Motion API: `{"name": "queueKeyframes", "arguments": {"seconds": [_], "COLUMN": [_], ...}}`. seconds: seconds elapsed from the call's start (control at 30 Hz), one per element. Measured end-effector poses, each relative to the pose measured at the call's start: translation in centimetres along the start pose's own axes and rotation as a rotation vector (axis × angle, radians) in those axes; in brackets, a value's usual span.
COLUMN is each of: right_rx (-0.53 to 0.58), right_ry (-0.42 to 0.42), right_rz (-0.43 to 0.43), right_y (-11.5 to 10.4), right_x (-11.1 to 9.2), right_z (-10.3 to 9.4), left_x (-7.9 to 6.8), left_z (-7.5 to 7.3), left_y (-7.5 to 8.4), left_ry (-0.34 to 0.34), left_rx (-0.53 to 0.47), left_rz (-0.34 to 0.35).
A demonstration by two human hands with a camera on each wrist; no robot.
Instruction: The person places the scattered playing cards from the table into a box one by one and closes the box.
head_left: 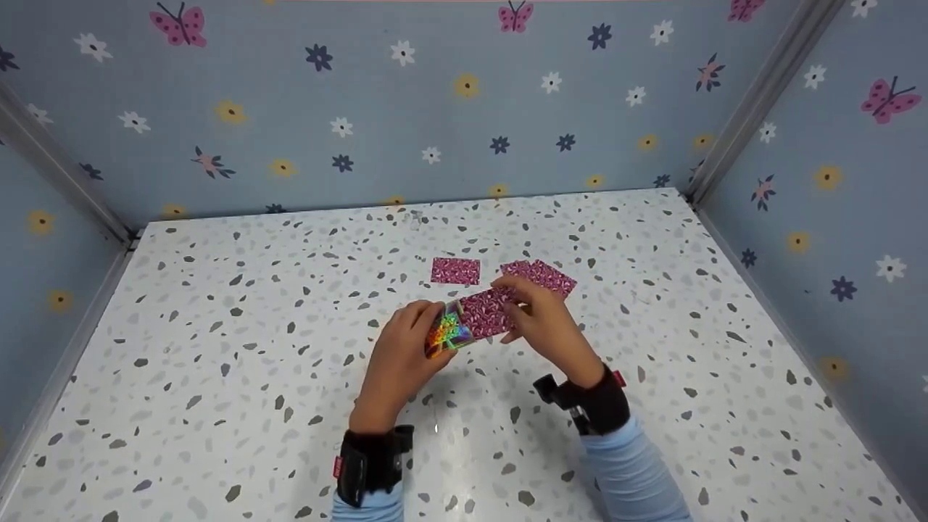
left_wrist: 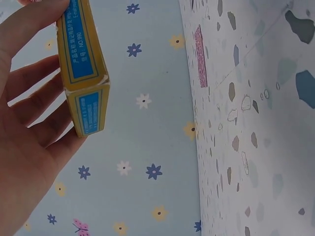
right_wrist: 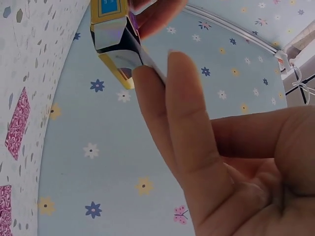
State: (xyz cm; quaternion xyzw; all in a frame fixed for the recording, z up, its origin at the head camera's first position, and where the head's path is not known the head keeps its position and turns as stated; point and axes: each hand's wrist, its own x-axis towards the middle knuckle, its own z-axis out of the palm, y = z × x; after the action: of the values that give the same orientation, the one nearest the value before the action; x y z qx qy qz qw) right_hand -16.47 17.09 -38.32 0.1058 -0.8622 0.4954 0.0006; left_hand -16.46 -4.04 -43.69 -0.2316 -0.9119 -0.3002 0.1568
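Note:
My left hand [head_left: 397,362] grips a small card box [head_left: 451,330] with a shiny rainbow face, held over the table. In the left wrist view the box [left_wrist: 84,54] shows yellow edges and blue printed panels. My right hand [head_left: 552,330] pinches a pink-patterned playing card [head_left: 487,313] between thumb and fingers. The card's left end meets the box's right end. From the right wrist, the box [right_wrist: 109,34] appears with its end flap lifted, and the card [right_wrist: 154,65] shows edge-on between the fingers at that opening. How many cards are pinched, I cannot tell.
A single pink-backed card [head_left: 455,270] lies on the speckled white table [head_left: 239,348] beyond the box. Several overlapping cards [head_left: 557,278] lie behind my right hand. Blue panels [head_left: 406,94] with flowers and butterflies wall the table at the back and both sides.

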Motion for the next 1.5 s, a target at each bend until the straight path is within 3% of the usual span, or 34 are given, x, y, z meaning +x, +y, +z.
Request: {"name": "queueKeyframes", "arguments": {"seconds": [0.43, 0.67, 0.87, 1.03, 1.27, 1.5], "right_rx": [-0.082, -0.049, -0.082, -0.138, -0.238, -0.309], "right_ry": [-0.021, -0.008, 0.080, 0.139, 0.084, 0.009], "right_rz": [-0.077, -0.050, -0.024, -0.090, -0.204, -0.205], "right_y": [0.5, 0.6, 0.4, 0.1, -0.3, -0.3], "right_x": [0.3, 0.6, 0.6, 0.3, -0.2, -0.3], "right_z": [0.7, 1.5, 1.7, 1.7, 2.6, 3.4], "left_x": [-0.1, -0.1, -0.1, -0.1, -0.1, -0.2], "left_z": [0.4, 0.4, 0.3, 0.0, -0.2, -0.2], "left_y": [0.2, 0.0, 0.0, -0.2, -0.2, -0.3], "left_ry": [0.021, 0.008, 0.003, 0.029, 0.035, 0.059], "left_rx": [-0.023, -0.021, -0.007, 0.025, 0.048, 0.042], "left_rz": [0.052, 0.039, -0.006, -0.041, -0.053, -0.034]}}
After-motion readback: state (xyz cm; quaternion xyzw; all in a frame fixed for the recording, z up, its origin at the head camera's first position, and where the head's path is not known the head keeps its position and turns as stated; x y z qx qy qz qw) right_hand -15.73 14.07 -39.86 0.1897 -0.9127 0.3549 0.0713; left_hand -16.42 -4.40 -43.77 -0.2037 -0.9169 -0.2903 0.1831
